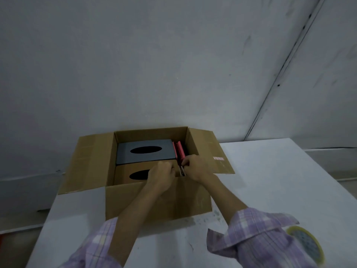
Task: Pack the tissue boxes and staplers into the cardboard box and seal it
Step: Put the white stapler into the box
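Open cardboard box (154,200) on white table (270,180), flaps out. Inside: grey tissue box (144,157) at the back, brown tissue box (123,173) in front, red staplers (179,151) upright along the right wall. Left hand (161,172) and right hand (195,167), fingers curled, both grip a stapler (182,171) at the front right. Tape roll (307,242) near right plaid sleeve (260,236).

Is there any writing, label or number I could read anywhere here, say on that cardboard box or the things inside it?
Nothing here can be read.
Right flap of the cardboard box: a small white and red printed mark, too blurred to read.
Grey tissue box, brown tissue box, red staplers, tape roll: no text visible.
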